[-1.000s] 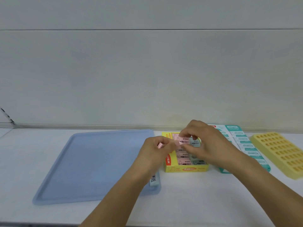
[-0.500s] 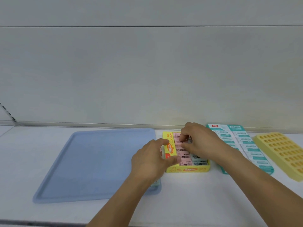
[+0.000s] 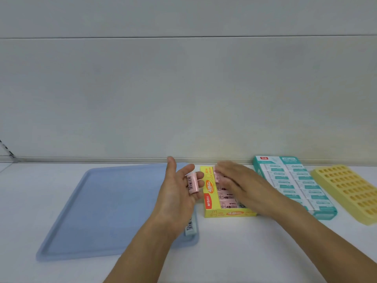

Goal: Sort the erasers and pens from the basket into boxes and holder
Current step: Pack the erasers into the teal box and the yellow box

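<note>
Progress: nearly complete, by the look of it. The yellow box [image 3: 226,203] is holding rows of pink erasers and appearing almost full; the teal box [image 3: 293,184], beyond the right hand, is showing full rows of white-and-teal erasers. The blue tray [image 3: 106,207], seemingly serving as the basket, is lying under and outward of the left hand and carrying one pale blue eraser [image 3: 191,226] just below that wrist.

Left hand [image 3: 177,193]: palm turned up, fingers loosely curled, cradling one pink eraser [image 3: 192,183] beside the yellow box.

Right hand [image 3: 238,180]: fingers extended flat, resting over the erasers in the yellow box, gripping nothing; blurred.

Yellow holder [image 3: 350,190]: sitting farthest beyond the right hand, its holes looking unfilled; no pens are showing.

Surface: white counter [image 3: 224,252].

Room: plain pale panelled wall [image 3: 183,88] running behind
</note>
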